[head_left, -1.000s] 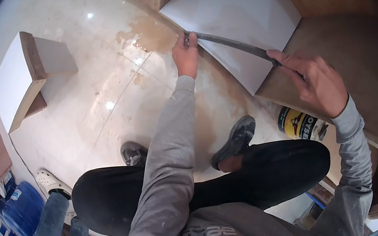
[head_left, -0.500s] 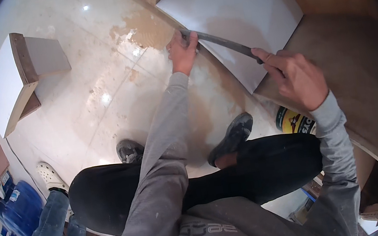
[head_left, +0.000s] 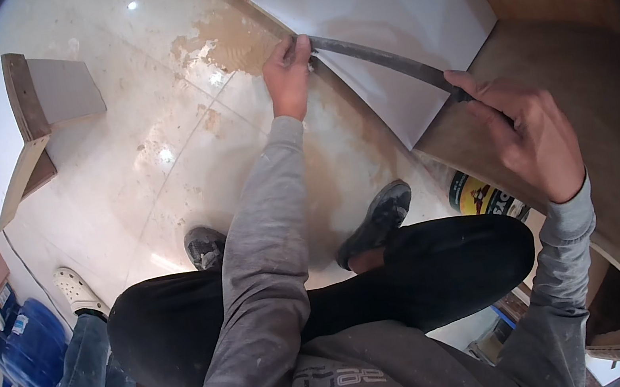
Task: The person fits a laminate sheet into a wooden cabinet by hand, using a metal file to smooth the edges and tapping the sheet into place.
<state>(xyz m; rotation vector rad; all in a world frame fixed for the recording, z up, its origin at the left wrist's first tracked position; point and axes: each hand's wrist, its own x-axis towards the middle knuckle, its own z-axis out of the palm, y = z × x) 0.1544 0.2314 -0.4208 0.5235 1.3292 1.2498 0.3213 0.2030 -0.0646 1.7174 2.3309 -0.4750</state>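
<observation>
Between my two hands runs a long, flat, dark grey file (head_left: 380, 60), slanting down to the right across the white laminate-faced panel (head_left: 410, 2). My left hand (head_left: 287, 78) is closed on its far left end, right at the panel's edge. The nearer, right end sits in the closed fingers of my right hand (head_left: 531, 130), which hides the grip there. The file's left part touches or nearly touches the panel edge; the exact contact is hidden by my fingers.
A wooden cabinet side (head_left: 582, 81) stands on the right, with a yellow and black tin (head_left: 478, 195) beneath. On the left stands a white-faced wooden piece (head_left: 1, 139). Brown dust (head_left: 231, 41) lies on the tiled floor. Another person's leg (head_left: 85, 379) and blue containers (head_left: 31, 339) are lower left.
My right hand has moved right and slightly down, drawing the file's near end with it. My left hand has shifted slightly up and left.
</observation>
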